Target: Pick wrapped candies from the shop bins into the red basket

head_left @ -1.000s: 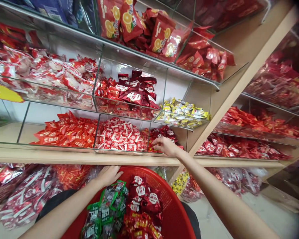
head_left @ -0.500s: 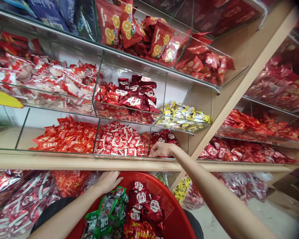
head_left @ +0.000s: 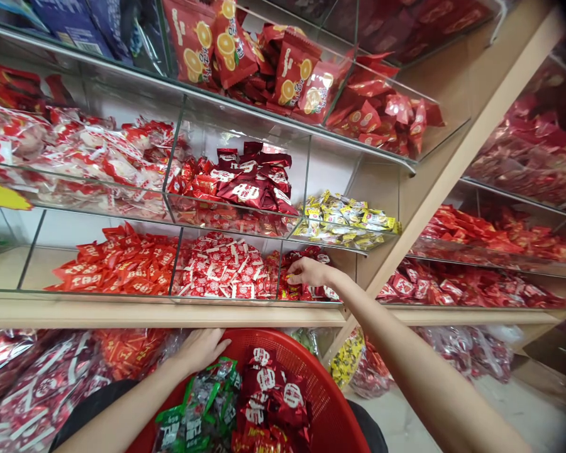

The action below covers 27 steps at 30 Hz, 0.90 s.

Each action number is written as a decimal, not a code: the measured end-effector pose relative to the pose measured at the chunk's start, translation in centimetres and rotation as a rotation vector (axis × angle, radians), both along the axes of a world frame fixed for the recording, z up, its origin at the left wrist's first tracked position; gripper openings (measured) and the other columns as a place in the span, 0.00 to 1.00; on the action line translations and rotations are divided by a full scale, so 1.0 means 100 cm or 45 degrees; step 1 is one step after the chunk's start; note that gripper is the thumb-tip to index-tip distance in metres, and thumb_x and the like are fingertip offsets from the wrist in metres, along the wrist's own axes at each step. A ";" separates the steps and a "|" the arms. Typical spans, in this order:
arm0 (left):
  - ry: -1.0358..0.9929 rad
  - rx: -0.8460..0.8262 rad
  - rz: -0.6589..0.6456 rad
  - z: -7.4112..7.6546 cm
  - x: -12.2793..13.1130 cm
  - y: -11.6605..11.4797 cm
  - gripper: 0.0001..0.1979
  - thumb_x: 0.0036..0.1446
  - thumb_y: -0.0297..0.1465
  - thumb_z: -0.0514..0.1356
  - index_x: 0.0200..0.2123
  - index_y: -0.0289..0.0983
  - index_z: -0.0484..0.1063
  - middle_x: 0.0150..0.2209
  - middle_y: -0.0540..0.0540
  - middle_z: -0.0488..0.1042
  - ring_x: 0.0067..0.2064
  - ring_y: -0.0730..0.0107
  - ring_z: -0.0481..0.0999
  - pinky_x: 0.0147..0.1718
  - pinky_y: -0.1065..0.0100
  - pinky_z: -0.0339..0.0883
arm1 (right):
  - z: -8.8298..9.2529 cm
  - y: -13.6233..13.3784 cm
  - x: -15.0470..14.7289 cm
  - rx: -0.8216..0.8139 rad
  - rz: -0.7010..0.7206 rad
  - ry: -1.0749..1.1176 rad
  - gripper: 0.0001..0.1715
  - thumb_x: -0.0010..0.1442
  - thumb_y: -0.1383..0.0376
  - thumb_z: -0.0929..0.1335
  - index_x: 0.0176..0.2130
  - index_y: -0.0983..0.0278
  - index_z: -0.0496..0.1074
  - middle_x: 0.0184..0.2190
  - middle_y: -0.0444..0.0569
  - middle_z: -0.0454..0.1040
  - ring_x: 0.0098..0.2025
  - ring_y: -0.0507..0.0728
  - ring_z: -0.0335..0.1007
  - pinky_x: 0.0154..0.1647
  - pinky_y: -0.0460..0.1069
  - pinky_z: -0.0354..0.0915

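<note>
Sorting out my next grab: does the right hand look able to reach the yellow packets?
Probably yes: the right hand is just below the yellow packets, and only the glass front of their bin seems in the way, so it would have to rise over that edge.

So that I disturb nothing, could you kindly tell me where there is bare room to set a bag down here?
Bare floor lies between the red basket and right forearm; the lower left acrylic bin shows bare base beside the orange packets. The basket's green packets and maroon packets and the bin under the right hand are crowded.
</note>
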State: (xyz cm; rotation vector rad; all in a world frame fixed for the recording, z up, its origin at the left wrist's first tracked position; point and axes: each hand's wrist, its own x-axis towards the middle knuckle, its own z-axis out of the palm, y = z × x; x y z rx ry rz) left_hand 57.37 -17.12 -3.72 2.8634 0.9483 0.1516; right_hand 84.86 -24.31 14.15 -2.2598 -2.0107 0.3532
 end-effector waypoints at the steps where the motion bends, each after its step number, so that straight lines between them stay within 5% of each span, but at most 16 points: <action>1: -0.003 -0.002 0.003 0.000 0.000 0.000 0.16 0.58 0.40 0.46 0.41 0.37 0.67 0.46 0.38 0.72 0.49 0.55 0.70 0.46 0.60 0.61 | 0.001 0.000 0.001 0.036 -0.022 -0.041 0.17 0.51 0.60 0.68 0.40 0.67 0.73 0.37 0.50 0.74 0.38 0.55 0.67 0.36 0.46 0.60; 5: -0.015 0.001 0.005 0.001 0.000 -0.001 0.16 0.58 0.39 0.46 0.42 0.37 0.66 0.47 0.38 0.71 0.50 0.56 0.69 0.47 0.61 0.61 | -0.006 0.003 -0.006 0.132 -0.030 -0.172 0.18 0.52 0.61 0.68 0.44 0.63 0.70 0.44 0.51 0.71 0.45 0.58 0.64 0.43 0.49 0.57; 16: 0.017 0.020 -0.020 0.002 0.001 -0.001 0.17 0.59 0.39 0.45 0.40 0.34 0.67 0.44 0.35 0.72 0.47 0.53 0.71 0.44 0.59 0.63 | -0.043 0.016 -0.033 0.123 0.076 -0.392 0.19 0.53 0.65 0.66 0.45 0.67 0.67 0.44 0.57 0.70 0.48 0.60 0.62 0.44 0.50 0.56; 27: 0.007 -0.009 0.000 0.005 0.001 -0.002 0.16 0.58 0.39 0.46 0.40 0.35 0.67 0.44 0.36 0.72 0.48 0.54 0.70 0.45 0.60 0.62 | -0.012 0.005 -0.022 -0.013 0.093 -0.408 0.14 0.50 0.64 0.69 0.40 0.65 0.72 0.37 0.53 0.74 0.39 0.57 0.67 0.34 0.45 0.57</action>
